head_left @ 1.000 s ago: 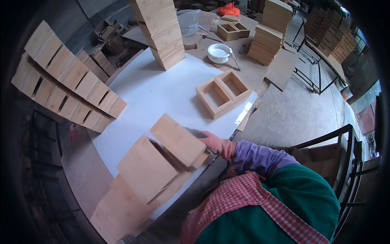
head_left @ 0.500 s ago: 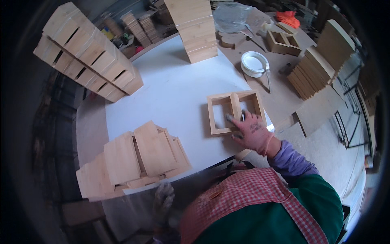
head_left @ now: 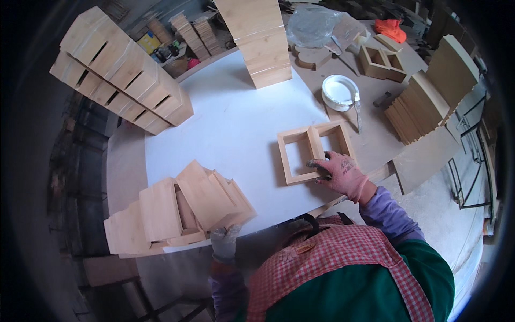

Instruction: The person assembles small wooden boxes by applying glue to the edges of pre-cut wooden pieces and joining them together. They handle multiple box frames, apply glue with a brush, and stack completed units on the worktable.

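Note:
A two-compartment wooden frame lies flat near the right edge of the white tabletop. My right hand, in a pink glove with dark fingertips, closes on its near side by the middle divider. At the front left lies a group of pale wooden boxes, overlapping and leaning on each other. My left hand, in a soiled glove, grips the near edge of the rightmost tilted wooden box; its fingertips are partly hidden there.
Tall stacks of wooden boxes stand at the back left and back middle. Right of the white tabletop are a white glue tub with a brush, another divided frame, and stacked boards.
My left hand has risen from below the table edge to the rightmost box, which now tilts more. My right hand has closed on the frame's near side. The whole view has shifted slightly.

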